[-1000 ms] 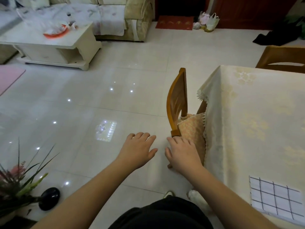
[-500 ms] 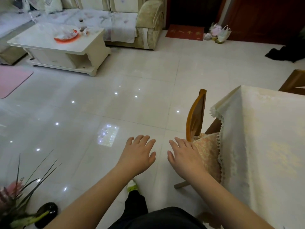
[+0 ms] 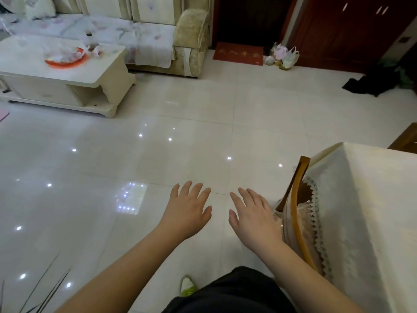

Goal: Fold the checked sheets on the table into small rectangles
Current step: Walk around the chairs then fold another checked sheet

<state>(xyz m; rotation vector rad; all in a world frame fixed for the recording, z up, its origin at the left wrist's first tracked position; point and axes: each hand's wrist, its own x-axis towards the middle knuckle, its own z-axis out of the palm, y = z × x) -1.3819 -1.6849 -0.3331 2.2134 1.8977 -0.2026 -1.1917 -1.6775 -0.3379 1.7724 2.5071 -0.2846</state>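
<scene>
No checked sheet shows in the current view. The dining table, draped in a cream lace-edged cloth, fills the right edge. My left hand and my right hand are stretched out side by side over the tiled floor, palms down, fingers straight and spread, holding nothing. My right hand hangs just left of the wooden chair tucked under the table.
A white coffee table with an orange plate stands at the back left, a sofa behind it. A red doormat and bags lie by dark doors. A second chair is at the far right. Plant leaves poke in at bottom left.
The view has swung left and up, so the table has slid right and the checked sheet has left the frame. Both hands stay spread and empty, the right one now clear of the chair back.
</scene>
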